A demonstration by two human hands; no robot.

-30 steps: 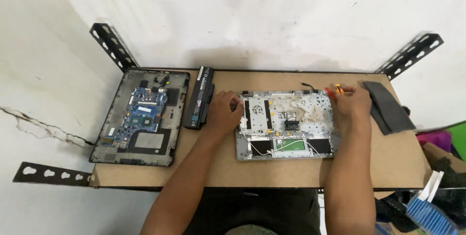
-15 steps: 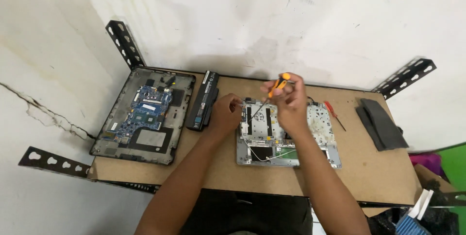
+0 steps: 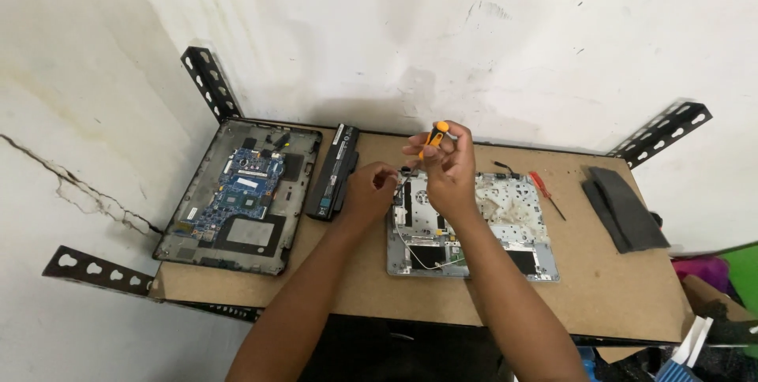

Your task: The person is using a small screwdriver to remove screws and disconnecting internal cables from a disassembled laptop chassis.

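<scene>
An opened silver laptop shell (image 3: pixel 505 216) lies at the middle of the wooden table (image 3: pixel 608 287). My right hand (image 3: pixel 446 169) is shut on an orange-handled screwdriver (image 3: pixel 434 136), held upright over the shell's top left corner. My left hand (image 3: pixel 367 191) rests at the shell's left edge, fingers pinched close to the screwdriver tip; what it pinches is too small to tell.
A dark laptop base with an exposed blue circuit board (image 3: pixel 241 192) lies at the left. A black battery pack (image 3: pixel 334 170) sits beside it. A red screwdriver (image 3: pixel 545 192) and dark flat covers (image 3: pixel 624 208) lie at the right. Black metal brackets stick out at the table corners.
My right hand moved from the table's right side to the shell's top left corner, carrying the orange screwdriver. The left hand stayed at the shell's left edge.
</scene>
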